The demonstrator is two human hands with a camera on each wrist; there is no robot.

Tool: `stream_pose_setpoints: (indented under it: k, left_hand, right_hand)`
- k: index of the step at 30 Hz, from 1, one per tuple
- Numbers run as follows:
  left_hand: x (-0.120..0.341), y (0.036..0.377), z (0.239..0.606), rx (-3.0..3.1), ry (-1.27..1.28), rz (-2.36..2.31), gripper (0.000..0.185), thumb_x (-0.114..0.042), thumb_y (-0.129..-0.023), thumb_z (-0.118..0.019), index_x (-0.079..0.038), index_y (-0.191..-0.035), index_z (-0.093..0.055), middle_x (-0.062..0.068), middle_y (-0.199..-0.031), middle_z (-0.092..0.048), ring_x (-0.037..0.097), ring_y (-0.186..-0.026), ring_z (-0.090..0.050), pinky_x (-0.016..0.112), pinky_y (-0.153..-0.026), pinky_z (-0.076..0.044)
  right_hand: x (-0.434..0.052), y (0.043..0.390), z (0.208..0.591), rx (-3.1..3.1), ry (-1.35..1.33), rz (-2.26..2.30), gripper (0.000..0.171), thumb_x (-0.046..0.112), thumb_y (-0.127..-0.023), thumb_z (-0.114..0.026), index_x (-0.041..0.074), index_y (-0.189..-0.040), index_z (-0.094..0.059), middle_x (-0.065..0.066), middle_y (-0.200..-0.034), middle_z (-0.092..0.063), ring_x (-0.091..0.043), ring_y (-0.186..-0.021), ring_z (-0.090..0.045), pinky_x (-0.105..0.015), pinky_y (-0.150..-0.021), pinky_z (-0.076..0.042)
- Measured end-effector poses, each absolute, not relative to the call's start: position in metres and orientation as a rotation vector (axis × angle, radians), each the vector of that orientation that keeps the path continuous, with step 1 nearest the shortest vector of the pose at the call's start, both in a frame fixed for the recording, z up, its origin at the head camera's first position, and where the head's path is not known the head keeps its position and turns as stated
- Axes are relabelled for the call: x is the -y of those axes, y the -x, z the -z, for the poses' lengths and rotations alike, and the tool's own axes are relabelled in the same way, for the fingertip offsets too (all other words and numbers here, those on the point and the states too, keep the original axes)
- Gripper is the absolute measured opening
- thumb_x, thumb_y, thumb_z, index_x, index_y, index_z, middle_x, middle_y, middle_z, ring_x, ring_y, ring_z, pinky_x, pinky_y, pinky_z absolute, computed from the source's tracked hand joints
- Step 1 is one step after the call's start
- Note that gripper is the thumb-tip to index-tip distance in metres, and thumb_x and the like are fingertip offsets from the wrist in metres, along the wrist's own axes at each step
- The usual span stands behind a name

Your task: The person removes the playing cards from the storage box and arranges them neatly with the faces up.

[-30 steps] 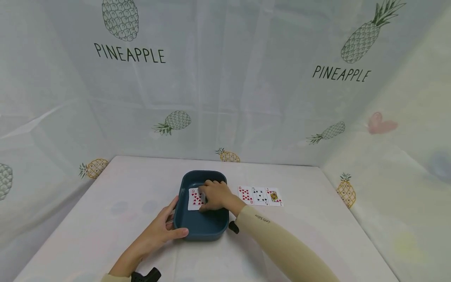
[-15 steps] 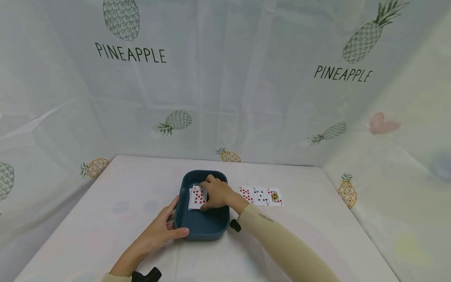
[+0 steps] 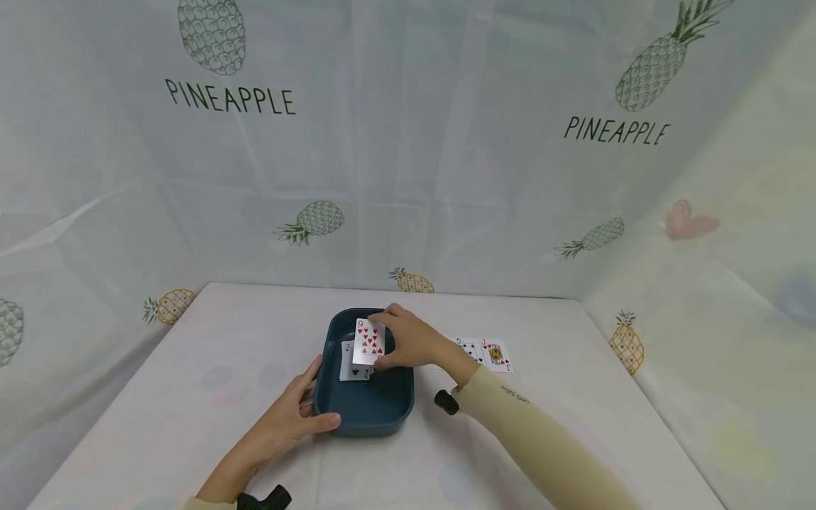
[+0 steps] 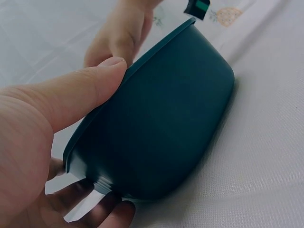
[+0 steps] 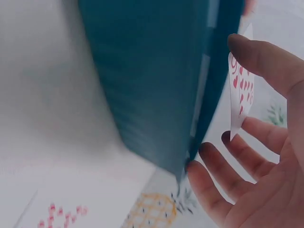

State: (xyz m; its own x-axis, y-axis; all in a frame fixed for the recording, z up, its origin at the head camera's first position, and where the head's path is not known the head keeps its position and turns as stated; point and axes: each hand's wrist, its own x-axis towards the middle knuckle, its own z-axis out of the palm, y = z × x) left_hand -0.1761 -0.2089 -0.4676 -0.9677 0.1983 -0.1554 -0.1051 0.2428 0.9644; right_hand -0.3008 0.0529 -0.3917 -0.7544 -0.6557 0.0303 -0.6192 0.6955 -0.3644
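A dark blue tray sits mid-table. My left hand grips its near left rim, thumb on the edge. My right hand pinches a nine of hearts card, lifted above the tray; the right wrist view shows the card between thumb and fingers beside the tray wall. More cards lie face up inside the tray under the lifted one.
To the right of the tray, a row of face-up cards lies on the white table, partly hidden by my right wrist. Pineapple-print curtains close the back and sides. A black wrist mount hangs under my right forearm.
My right hand has lifted the nine of hearts up out of the tray and a little right, uncovering another card below. The left hand has kept its hold.
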Motion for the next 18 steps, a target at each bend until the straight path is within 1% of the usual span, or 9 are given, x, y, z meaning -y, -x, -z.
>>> stream_pose_setpoints:
  k: [5, 8, 12, 14, 18]
  left_hand:
    - [0.209, 0.176, 0.466, -2.312, -0.059, -1.744, 0.115, -0.034, -0.087, -0.09, -0.029, -0.172, -0.012, 0.025, -0.169, -0.021, 0.044, -0.143, -0.052, 0.05, -0.108, -0.054]
    - [0.21, 0.176, 0.465, -2.327, -0.061, -1.727, 0.116, -0.035, -0.087, -0.09, -0.03, -0.172, -0.013, 0.025, -0.169, -0.022, 0.045, -0.143, -0.052, 0.051, -0.108, -0.054]
    - [0.21, 0.176, 0.465, -2.323, -0.065, -1.72, 0.116, -0.035, -0.087, -0.09, -0.03, -0.172, -0.012, 0.025, -0.17, -0.02, 0.046, -0.143, -0.051, 0.051, -0.108, -0.054]
    - [0.21, 0.176, 0.465, -2.323, -0.062, -1.716, 0.116, -0.036, -0.087, -0.09, -0.03, -0.172, -0.012, 0.025, -0.171, -0.019, 0.046, -0.144, -0.051, 0.052, -0.108, -0.054]
    - [0.209, 0.176, 0.467, -2.31, -0.063, -1.727, 0.115, -0.034, -0.087, -0.09, -0.03, -0.172, -0.012, 0.024, -0.171, -0.02, 0.045, -0.143, -0.052, 0.051, -0.108, -0.054]
  right_hand:
    - [-0.082, 0.305, 0.382, -2.812, 1.002, 0.634, 0.09, 0.038, -0.084, -0.092, 0.016, -0.16, -0.049, -0.008, -0.149, -0.051, -0.024, -0.128, -0.056, -0.043, -0.109, -0.052]
    - [-0.103, 0.306, 0.378, -2.828, 0.976, 0.678, 0.09, 0.037, -0.084, -0.092, 0.016, -0.16, -0.048, -0.008, -0.149, -0.05, -0.024, -0.126, -0.058, -0.042, -0.104, -0.054]
    - [-0.131, 0.306, 0.374, -2.848, 0.955, 0.703, 0.09, 0.033, -0.084, -0.092, 0.013, -0.16, -0.048, -0.011, -0.151, -0.05, -0.028, -0.125, -0.06, -0.044, -0.101, -0.056]
    - [-0.145, 0.305, 0.372, -2.853, 0.938, 0.704, 0.09, 0.032, -0.084, -0.092, 0.011, -0.16, -0.047, -0.012, -0.153, -0.049, -0.03, -0.126, -0.061, -0.045, -0.101, -0.056]
    - [-0.173, 0.305, 0.374, -2.86, 0.919, 0.676, 0.09, 0.031, -0.084, -0.093, 0.01, -0.159, -0.048, -0.012, -0.152, -0.05, -0.03, -0.125, -0.061, -0.045, -0.1, -0.057]
